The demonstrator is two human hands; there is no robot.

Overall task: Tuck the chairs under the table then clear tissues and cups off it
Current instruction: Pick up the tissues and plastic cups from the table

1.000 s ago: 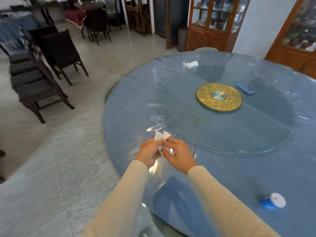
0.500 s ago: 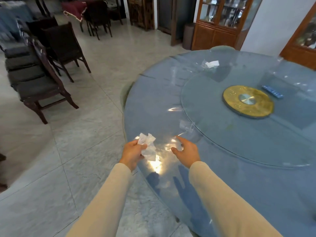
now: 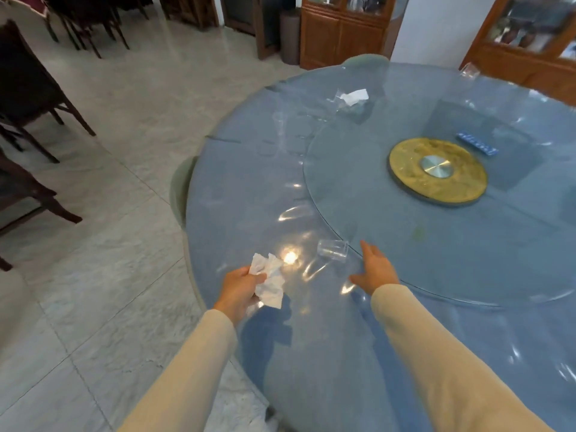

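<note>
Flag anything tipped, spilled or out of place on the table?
Yes: the clear cup by the right hand lies on its side. No spill shows. A second tissue sits at the table's far side; another clear cup stands near the far rim.

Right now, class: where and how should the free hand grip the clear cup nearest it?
Grip the cup around its side wall, coming from the right, where the open right hand already is. It appears to lie tipped, its mouth facing left.

Crumpled white tissue (image 3: 268,279) held; clear cup (image 3: 332,250) on table (image 3: 237,188).
</note>
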